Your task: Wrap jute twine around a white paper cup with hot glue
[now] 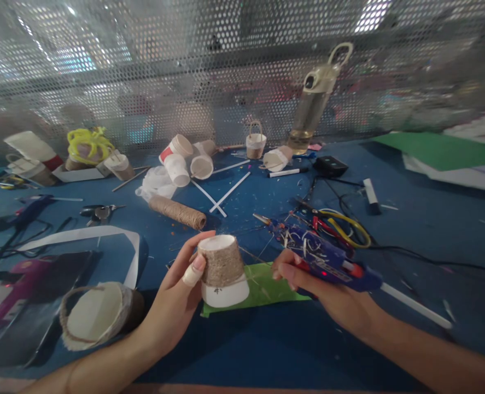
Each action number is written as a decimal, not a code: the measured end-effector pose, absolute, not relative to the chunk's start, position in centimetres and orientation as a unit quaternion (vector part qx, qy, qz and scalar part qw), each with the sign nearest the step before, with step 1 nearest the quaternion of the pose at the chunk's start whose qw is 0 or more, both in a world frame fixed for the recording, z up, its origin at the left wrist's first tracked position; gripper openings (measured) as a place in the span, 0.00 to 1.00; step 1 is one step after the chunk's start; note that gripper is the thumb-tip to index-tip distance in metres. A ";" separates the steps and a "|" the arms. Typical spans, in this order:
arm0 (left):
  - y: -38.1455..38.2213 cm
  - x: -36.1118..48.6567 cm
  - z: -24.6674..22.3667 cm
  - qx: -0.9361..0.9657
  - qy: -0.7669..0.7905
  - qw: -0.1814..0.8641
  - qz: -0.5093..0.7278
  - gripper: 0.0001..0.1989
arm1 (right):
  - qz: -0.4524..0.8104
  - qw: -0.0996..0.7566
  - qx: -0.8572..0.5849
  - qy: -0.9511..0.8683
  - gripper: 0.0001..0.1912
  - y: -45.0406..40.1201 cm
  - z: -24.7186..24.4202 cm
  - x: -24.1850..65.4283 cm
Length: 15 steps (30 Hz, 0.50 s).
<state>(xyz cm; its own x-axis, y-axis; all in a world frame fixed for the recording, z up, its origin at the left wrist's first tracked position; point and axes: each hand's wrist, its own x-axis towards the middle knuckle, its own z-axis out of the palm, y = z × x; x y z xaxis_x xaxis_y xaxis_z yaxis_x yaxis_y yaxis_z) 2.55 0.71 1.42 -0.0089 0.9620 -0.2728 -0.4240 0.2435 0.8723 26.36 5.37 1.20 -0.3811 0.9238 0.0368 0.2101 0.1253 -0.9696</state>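
My left hand (187, 279) grips a small white paper cup (225, 293), its fingers round the left side. Brown twine (221, 265) is wound round the part of the cup near its upper end, and the lower band is bare white. On the right, my right hand (303, 276) is closed round the handle of a blue glue gun (324, 257), whose nozzle points up and left. A white glue stick (416, 306) sticks out of its back. Under the cup lies a green sheet (267, 287). The gun's handle is mostly hidden by my fingers.
A twine roll (177, 212) lies behind the cup. A twine-trimmed basket (97, 314) is at front left, beside a purple glue gun (18, 290). Farther back stand cups (176, 167) and a bottle (311, 104). Pliers and cables (349, 227) lie beyond the blue gun.
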 end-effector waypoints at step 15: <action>0.6 2.7 1.1 0.287 0.410 0.682 0.534 0.15 | 0.526 0.364 -0.453 -0.621 0.09 5.1 1.1 25.8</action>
<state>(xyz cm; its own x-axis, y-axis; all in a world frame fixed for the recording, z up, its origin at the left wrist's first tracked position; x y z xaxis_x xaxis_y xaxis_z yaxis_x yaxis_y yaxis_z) 2.69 0.64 1.11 0.0942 0.9630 -0.2526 -0.4932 0.2655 0.8284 25.76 5.07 1.11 -0.3235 0.9459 -0.0240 0.1796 0.0365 -0.9831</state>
